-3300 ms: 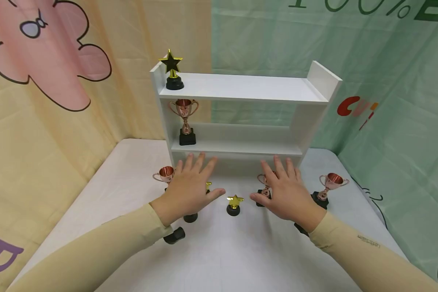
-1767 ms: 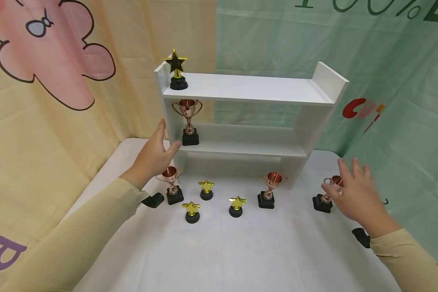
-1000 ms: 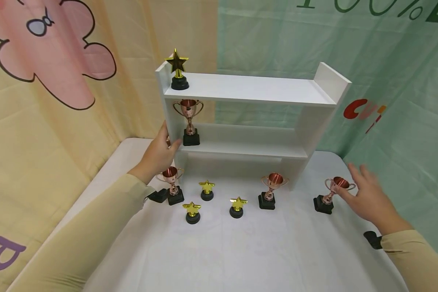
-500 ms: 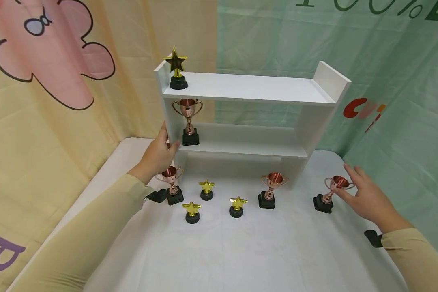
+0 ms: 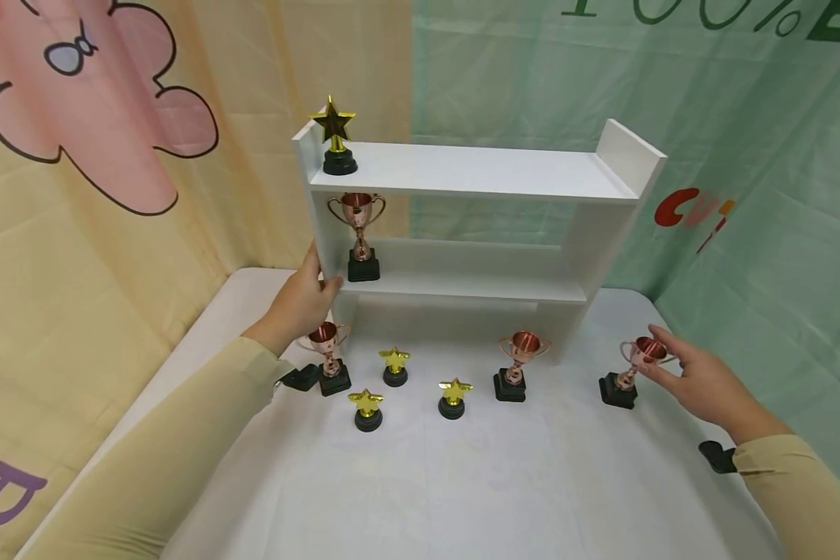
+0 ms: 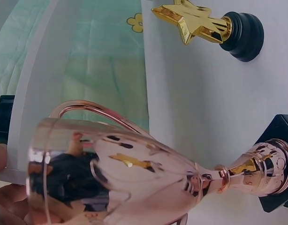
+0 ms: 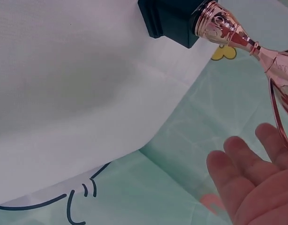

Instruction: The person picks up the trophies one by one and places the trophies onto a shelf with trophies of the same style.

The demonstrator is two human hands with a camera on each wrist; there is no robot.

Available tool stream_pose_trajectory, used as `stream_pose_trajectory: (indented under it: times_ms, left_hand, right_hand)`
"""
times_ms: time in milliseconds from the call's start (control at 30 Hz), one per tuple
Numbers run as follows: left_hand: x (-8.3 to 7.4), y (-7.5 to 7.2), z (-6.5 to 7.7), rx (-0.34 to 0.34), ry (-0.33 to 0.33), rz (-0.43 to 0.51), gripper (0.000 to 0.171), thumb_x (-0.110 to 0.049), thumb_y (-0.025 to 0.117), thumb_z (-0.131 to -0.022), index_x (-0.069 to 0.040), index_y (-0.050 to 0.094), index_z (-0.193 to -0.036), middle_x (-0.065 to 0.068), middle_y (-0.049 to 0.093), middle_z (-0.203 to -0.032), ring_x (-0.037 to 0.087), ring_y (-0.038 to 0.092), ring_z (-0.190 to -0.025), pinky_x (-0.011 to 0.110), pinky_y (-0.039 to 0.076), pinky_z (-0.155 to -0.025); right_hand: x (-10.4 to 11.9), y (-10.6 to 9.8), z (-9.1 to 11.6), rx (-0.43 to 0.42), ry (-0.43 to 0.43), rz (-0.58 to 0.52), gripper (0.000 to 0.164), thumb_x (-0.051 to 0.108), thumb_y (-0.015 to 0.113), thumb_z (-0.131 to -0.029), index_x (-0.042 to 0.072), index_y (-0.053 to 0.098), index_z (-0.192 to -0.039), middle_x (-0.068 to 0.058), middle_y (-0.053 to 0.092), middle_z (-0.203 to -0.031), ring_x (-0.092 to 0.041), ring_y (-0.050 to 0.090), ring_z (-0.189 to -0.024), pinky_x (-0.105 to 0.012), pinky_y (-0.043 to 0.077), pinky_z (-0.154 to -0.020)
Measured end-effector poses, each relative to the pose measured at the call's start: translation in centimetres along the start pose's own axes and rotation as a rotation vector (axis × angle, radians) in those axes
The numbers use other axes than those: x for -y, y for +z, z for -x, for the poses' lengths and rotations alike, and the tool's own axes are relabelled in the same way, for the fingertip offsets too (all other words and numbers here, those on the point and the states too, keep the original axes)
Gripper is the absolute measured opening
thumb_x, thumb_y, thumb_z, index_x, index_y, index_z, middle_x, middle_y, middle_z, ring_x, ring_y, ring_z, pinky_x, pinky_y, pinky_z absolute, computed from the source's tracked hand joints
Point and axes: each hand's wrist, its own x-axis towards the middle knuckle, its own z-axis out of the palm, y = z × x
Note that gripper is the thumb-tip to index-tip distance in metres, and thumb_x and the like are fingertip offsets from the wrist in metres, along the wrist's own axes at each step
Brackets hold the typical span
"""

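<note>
In the head view my left hand (image 5: pixel 297 303) grips the left side panel of the white shelf unit (image 5: pixel 462 292), thumb on the front edge and fingers behind. Just below it stands a rose-gold trophy cup (image 5: pixel 330 362), which fills much of the left wrist view. Over at the right, my right hand (image 5: pixel 710 385) pinches the bowl of another rose-gold trophy cup (image 5: pixel 619 389) between thumb and index finger; its black base is at the tablecloth. In the right wrist view the other fingers (image 7: pixel 247 159) spread below this cup's handle.
On the table (image 5: pixel 427 490) stand small gold star trophies (image 5: pixel 395 365), (image 5: pixel 367 408), (image 5: pixel 452 397) and a third cup (image 5: pixel 514 373). The top shelf bears a larger star trophy (image 5: pixel 339 140); the middle one bears a cup (image 5: pixel 360 241). Printed curtains (image 5: pixel 756 155) surround the table.
Both hands have spread apart from over the table's middle. The left has taken hold of the shelf's side; the right has reached the far-right cup, its fingers closing on the bowl.
</note>
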Motion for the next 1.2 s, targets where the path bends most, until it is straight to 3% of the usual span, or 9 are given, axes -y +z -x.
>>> stream_pose_trajectory:
  times_ms: [233,367,500,600,667,733,867,1000,1200]
  left_hand:
    - [0.2,0.1,0.0,0.004,-0.012,-0.010,0.082,-0.023,0.046,-0.113,-0.035,-0.013,-0.168,0.027,0.031,-0.169,0.051,0.049,-0.144,0.065,0.045,-0.111]
    - [0.2,0.3,-0.1,0.005,-0.012,-0.013,0.082,-0.023,0.045,-0.112,-0.035,-0.013,-0.168,0.026,0.029,-0.170,0.050,0.048,-0.145,0.065,0.045,-0.111]
    - [0.2,0.3,-0.1,0.007,-0.021,-0.014,0.082,-0.023,0.046,-0.112,-0.035,-0.012,-0.168,0.024,0.029,-0.171,0.050,0.049,-0.144,0.065,0.045,-0.111]
    - [0.2,0.3,-0.1,0.006,-0.024,-0.016,0.082,-0.023,0.046,-0.112,-0.036,-0.012,-0.168,0.024,0.029,-0.171,0.050,0.050,-0.143,0.065,0.046,-0.110]
    - [0.3,0.3,-0.1,0.003,-0.022,-0.019,0.081,-0.023,0.046,-0.112,-0.036,-0.012,-0.168,0.024,0.030,-0.171,0.050,0.050,-0.143,0.065,0.046,-0.110]
    - [0.3,0.3,-0.1,0.003,-0.019,-0.019,0.081,-0.023,0.045,-0.112,-0.036,-0.012,-0.168,0.024,0.029,-0.171,0.050,0.050,-0.143,0.065,0.046,-0.110]
    - [0.3,0.4,-0.2,0.004,-0.019,-0.018,0.081,-0.023,0.045,-0.113,-0.036,-0.012,-0.168,0.023,0.029,-0.171,0.050,0.048,-0.145,0.065,0.045,-0.111]
    - [0.4,0.4,-0.1,0.006,-0.019,-0.023,0.081,-0.023,0.045,-0.113,-0.035,-0.013,-0.168,0.025,0.030,-0.170,0.050,0.048,-0.145,0.065,0.044,-0.112]
    - [0.4,0.3,-0.1,0.007,-0.013,-0.028,0.080,-0.024,0.044,-0.113,-0.034,-0.013,-0.168,0.026,0.030,-0.170,0.050,0.048,-0.145,0.066,0.044,-0.112]
  right_hand:
    - [-0.3,0.5,0.0,-0.030,-0.045,-0.038,0.075,0.038,0.063,-0.107,-0.002,0.032,-0.163,-0.030,0.062,-0.130,-0.056,0.056,-0.123,-0.071,0.049,-0.097]
    - [-0.7,0.6,-0.2,-0.015,-0.031,-0.065,0.074,0.037,0.063,-0.107,0.000,0.032,-0.163,-0.028,0.063,-0.129,-0.051,0.062,-0.115,-0.052,0.058,-0.082]
    - [-1.1,0.8,-0.3,-0.006,-0.019,-0.110,0.073,0.036,0.064,-0.107,0.003,0.032,-0.164,-0.030,0.062,-0.134,-0.048,0.066,-0.117,-0.032,0.057,-0.075]
    - [-1.3,0.9,-0.3,-0.009,-0.013,-0.162,0.073,0.036,0.064,-0.106,0.006,0.032,-0.165,-0.030,0.060,-0.139,-0.013,0.071,-0.111,-0.018,0.054,-0.075]
    - [-1.4,1.0,-0.4,-0.014,-0.014,-0.201,0.073,0.035,0.064,-0.106,0.007,0.033,-0.165,-0.028,0.059,-0.141,0.012,0.061,-0.104,-0.012,0.051,-0.074]
    - [-1.6,1.1,-0.4,-0.020,-0.018,-0.239,0.072,0.035,0.065,-0.106,0.006,0.034,-0.165,-0.025,0.060,-0.140,0.026,0.047,-0.099,-0.009,0.050,-0.075]
    - [-1.8,1.3,-0.4,-0.038,-0.032,-0.291,0.071,0.033,0.067,-0.105,0.006,0.037,-0.163,-0.001,0.063,-0.130,0.026,0.049,-0.099,-0.006,0.050,-0.077]
    - [-1.9,1.5,-0.4,-0.038,-0.030,-0.334,0.070,0.033,0.066,-0.105,0.005,0.037,-0.163,0.024,0.053,-0.122,0.026,0.048,-0.101,-0.005,0.049,-0.078]
    - [-2.0,1.7,-0.3,-0.052,-0.053,-0.380,0.068,0.028,0.066,-0.106,0.001,0.036,-0.162,0.031,0.050,-0.119,0.028,0.044,-0.103,-0.004,0.049,-0.080]
